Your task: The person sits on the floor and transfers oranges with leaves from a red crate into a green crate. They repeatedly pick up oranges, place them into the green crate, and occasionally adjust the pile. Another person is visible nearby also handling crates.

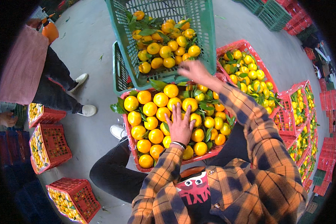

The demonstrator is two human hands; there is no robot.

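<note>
Before me stands a red plastic crate (210,154) lined with clear film and filled with orange mandarins (156,136), some with green leaves. My left hand (180,126) lies palm down on this fruit, fingers spread, gripping nothing. Beyond it, a green plastic crate (210,33) is tilted towards me, with leafy mandarins (165,51) gathered in its lower part. My right hand (194,71) is over the green crate's near edge, beside the lowest fruit. Its fingers are curled and blurred, so whether anything is in them cannot be made out.
Another green crate (118,81) sits under the tilted one. To the right are a filled red crate (247,44) and stacked crates (287,114). Several film-covered red crates (56,145) stand left. A person (25,67) holding an orange spray bottle (49,30) stands on the concrete floor (98,36).
</note>
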